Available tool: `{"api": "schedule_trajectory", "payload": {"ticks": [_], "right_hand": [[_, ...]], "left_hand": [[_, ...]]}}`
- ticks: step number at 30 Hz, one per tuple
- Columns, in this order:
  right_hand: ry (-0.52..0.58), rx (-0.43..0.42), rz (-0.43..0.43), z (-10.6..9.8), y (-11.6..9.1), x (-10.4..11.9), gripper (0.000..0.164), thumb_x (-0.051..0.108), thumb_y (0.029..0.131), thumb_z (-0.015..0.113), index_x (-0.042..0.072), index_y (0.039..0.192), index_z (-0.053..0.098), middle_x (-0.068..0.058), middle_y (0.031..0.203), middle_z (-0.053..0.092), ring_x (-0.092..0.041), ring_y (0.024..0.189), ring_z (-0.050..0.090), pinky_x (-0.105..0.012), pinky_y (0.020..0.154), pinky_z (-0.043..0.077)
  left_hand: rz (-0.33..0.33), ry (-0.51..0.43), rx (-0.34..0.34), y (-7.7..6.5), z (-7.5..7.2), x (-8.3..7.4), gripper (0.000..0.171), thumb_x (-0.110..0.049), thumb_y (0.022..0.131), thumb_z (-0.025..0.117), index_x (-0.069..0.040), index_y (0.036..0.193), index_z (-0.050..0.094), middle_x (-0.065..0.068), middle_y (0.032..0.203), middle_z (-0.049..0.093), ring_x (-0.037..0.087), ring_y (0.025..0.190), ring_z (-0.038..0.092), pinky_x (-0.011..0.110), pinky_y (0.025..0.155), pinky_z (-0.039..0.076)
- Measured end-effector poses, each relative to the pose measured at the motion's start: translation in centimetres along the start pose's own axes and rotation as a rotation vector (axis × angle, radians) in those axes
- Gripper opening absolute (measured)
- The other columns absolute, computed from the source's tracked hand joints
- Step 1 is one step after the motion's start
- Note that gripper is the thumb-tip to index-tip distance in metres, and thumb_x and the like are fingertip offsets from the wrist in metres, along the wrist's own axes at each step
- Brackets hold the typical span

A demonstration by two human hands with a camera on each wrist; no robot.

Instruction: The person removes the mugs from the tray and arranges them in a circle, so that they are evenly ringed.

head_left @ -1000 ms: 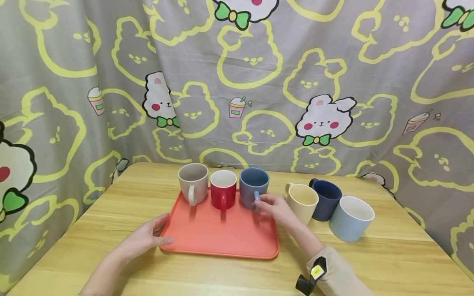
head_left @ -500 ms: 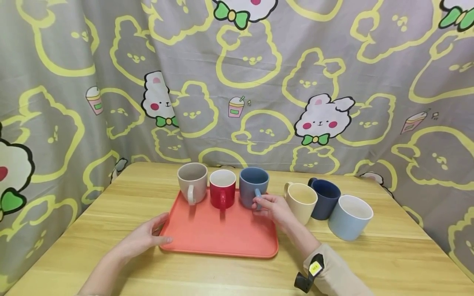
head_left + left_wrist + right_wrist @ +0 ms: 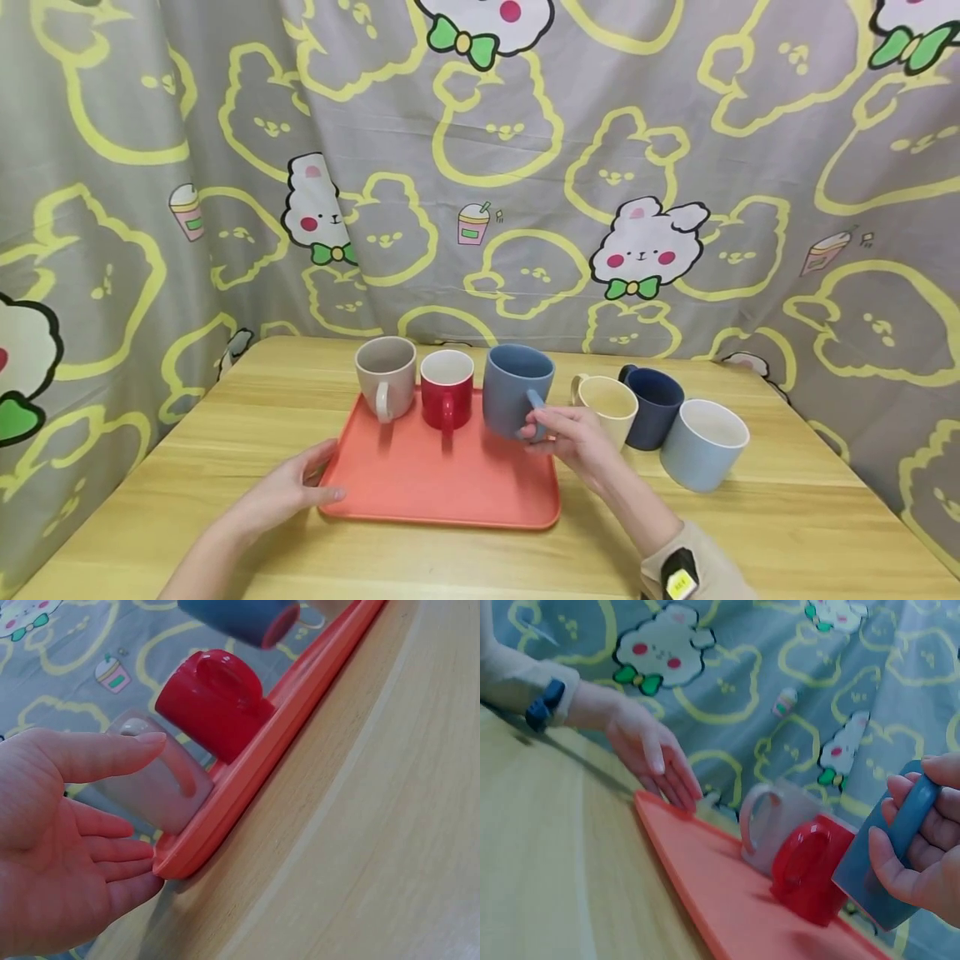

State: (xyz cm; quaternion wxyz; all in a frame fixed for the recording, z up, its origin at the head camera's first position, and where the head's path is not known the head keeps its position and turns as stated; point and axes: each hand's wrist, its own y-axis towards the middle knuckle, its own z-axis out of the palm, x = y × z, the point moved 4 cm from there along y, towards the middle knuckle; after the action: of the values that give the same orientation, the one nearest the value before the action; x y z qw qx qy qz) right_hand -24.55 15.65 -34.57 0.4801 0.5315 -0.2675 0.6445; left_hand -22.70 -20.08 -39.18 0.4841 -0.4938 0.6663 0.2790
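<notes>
My right hand [image 3: 573, 442] grips the handle of a blue mug [image 3: 513, 392]. In the left wrist view the blue mug [image 3: 247, 619] hangs above the tray with its underside showing. Straight fingers of my left hand [image 3: 288, 487] touch the left edge of the coral-red tray [image 3: 442, 479]; the left wrist view shows the palm of that hand [image 3: 67, 855] facing the tray corner. A red mug [image 3: 447, 392] and a beige-grey mug [image 3: 386, 379] stand upright along the tray's far side, handles towards me.
Right of the tray, on the wooden table [image 3: 420, 567], stand a cream mug [image 3: 609, 408], a navy mug [image 3: 654, 408] and a light blue mug [image 3: 703, 446]. A patterned grey curtain [image 3: 420, 283] hangs behind and at both sides.
My right hand has lifted the blue mug off the tray and brought it slightly nearer. My left hand still touches the tray edge. The head view has shifted a little.
</notes>
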Motion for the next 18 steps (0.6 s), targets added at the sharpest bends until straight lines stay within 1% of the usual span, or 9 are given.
{"api": "schedule_trajectory", "payload": {"ticks": [7,10,13,17,18], "right_hand": [[0.033,0.172,-0.126,0.6,-3.5,2.2,0.037,-0.004,0.095,0.036,0.006,0.093,0.071,-0.004,0.084,0.070,-0.015,0.085,0.066,-0.034,0.078,0.054],[0.054,0.216,-0.164,0.4,-5.0,2.9,0.040,-0.007,0.095,0.032,0.003,0.098,0.070,-0.005,0.089,0.070,-0.016,0.089,0.065,-0.034,0.081,0.053],[0.054,0.223,-0.179,0.0,-6.5,3.7,0.041,-0.009,0.095,0.030,-0.001,0.099,0.069,-0.007,0.091,0.070,-0.018,0.089,0.064,-0.034,0.082,0.053],[0.040,0.192,-0.185,-0.8,-8.5,4.5,0.042,-0.013,0.093,0.028,-0.004,0.098,0.068,-0.010,0.091,0.069,-0.020,0.088,0.065,-0.034,0.079,0.054],[0.040,0.196,-0.191,-1.0,-9.0,4.6,0.042,-0.013,0.093,0.027,-0.005,0.100,0.068,-0.010,0.092,0.069,-0.020,0.089,0.065,-0.035,0.080,0.053]], "left_hand": [[-0.004,0.028,-0.006,0.1,-0.1,0.1,0.085,-0.015,0.082,0.068,0.018,0.139,0.013,0.035,0.144,0.016,0.049,0.130,0.022,0.054,0.106,0.022],[-0.004,0.036,-0.007,0.1,-0.1,0.1,0.086,-0.015,0.082,0.068,0.018,0.139,0.013,0.036,0.144,0.016,0.049,0.130,0.023,0.054,0.106,0.022],[-0.012,0.037,-0.003,0.1,0.0,0.0,0.086,-0.016,0.083,0.068,0.018,0.139,0.013,0.036,0.144,0.016,0.049,0.130,0.023,0.055,0.106,0.022],[-0.022,0.031,-0.003,0.1,0.0,-0.1,0.086,-0.015,0.083,0.068,0.017,0.140,0.012,0.035,0.144,0.015,0.049,0.130,0.022,0.055,0.106,0.022],[-0.022,0.030,-0.004,0.1,0.0,-0.1,0.086,-0.015,0.083,0.068,0.017,0.140,0.012,0.035,0.144,0.015,0.049,0.130,0.022,0.055,0.106,0.022]]}}
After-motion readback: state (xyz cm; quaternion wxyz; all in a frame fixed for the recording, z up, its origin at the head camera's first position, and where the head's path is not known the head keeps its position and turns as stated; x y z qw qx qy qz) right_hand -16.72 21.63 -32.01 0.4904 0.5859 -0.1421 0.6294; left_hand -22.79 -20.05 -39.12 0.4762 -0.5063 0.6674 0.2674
